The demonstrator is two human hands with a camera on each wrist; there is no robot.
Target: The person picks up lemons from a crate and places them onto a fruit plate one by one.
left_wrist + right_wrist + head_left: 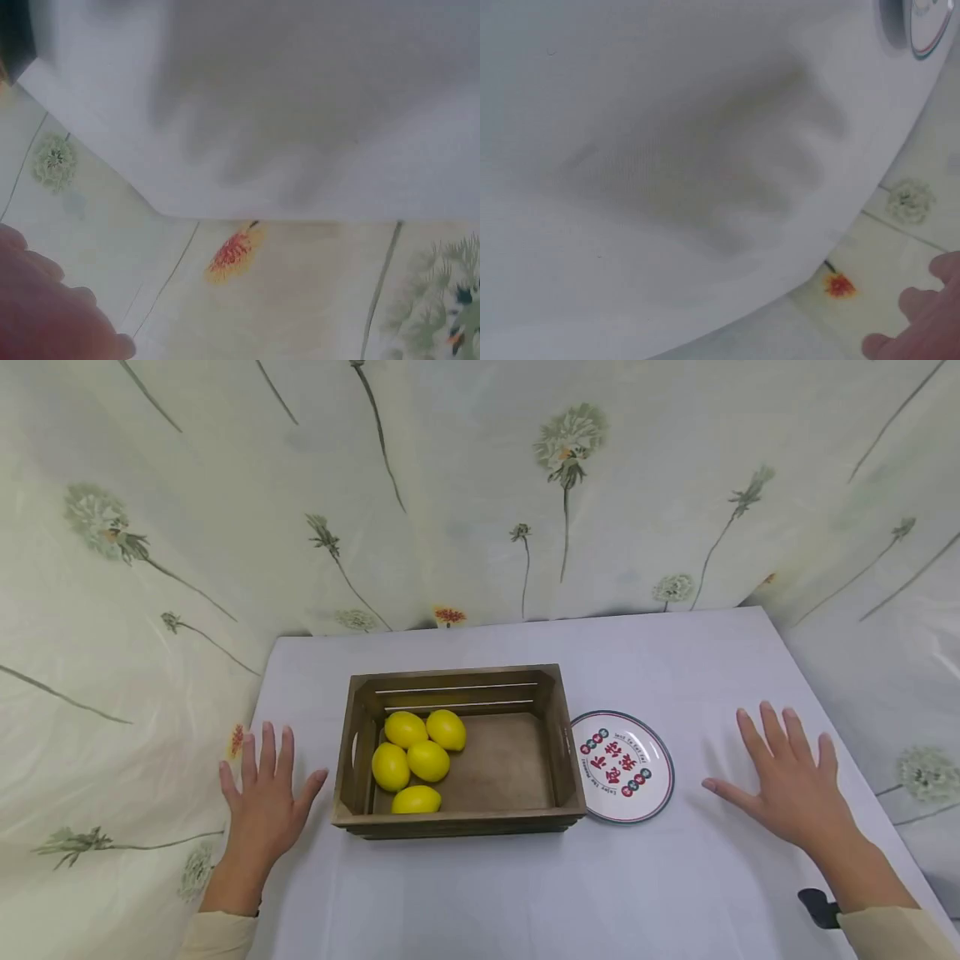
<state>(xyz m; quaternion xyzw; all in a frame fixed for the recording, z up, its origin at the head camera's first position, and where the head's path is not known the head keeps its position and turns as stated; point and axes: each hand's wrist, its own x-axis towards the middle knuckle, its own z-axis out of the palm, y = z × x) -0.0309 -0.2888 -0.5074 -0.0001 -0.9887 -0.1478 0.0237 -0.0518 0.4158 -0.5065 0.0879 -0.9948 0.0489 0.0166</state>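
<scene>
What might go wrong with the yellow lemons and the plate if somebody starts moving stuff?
The lemons lie loose at the left of the wooden crate, with bare floor to their right, so they might roll if it gets tipped.
The plate sits so near that the crate's right wall hides its left edge; sliding the crate right could bump it.

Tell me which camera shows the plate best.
The head view: the plate shows almost whole, only its left edge hidden by the crate. The right wrist view catches just a part, top right; the left wrist view, none.
</scene>
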